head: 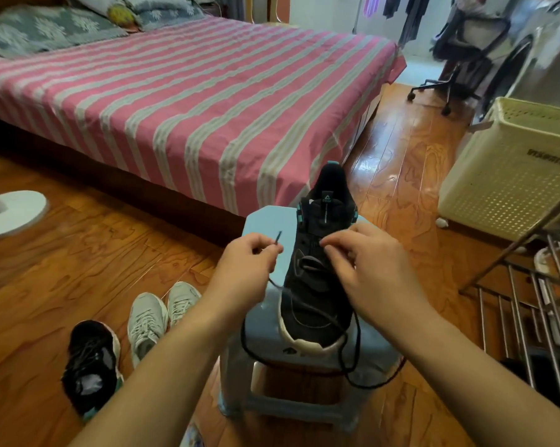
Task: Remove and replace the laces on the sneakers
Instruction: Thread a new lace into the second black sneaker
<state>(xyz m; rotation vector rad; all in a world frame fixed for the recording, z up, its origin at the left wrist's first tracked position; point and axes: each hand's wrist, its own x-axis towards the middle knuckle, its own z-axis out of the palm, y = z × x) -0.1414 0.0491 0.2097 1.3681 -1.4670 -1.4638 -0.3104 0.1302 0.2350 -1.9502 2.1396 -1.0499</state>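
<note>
A black sneaker (pixel 317 295) with teal trim and a white toe stands on a light blue plastic stool (pixel 265 343), toe towards me. My left hand (pixel 243 272) pinches one end of its black lace (pixel 353 359), the tip poking up above my fingers to the left of the shoe. My right hand (pixel 365 269) rests on the shoe's upper with curled fingers at the eyelets; whether it pinches the lace I cannot tell. The lace loops slackly over the toe and down the stool's front.
The second black sneaker (pixel 91 366) and a pair of white sneakers (pixel 159 314) lie on the wooden floor to the left. A pink-striped bed (pixel 175 101) is behind, a cream laundry basket (pixel 511 169) and metal rack (pixel 530 317) to the right, a white fan base (pixel 11 211) far left.
</note>
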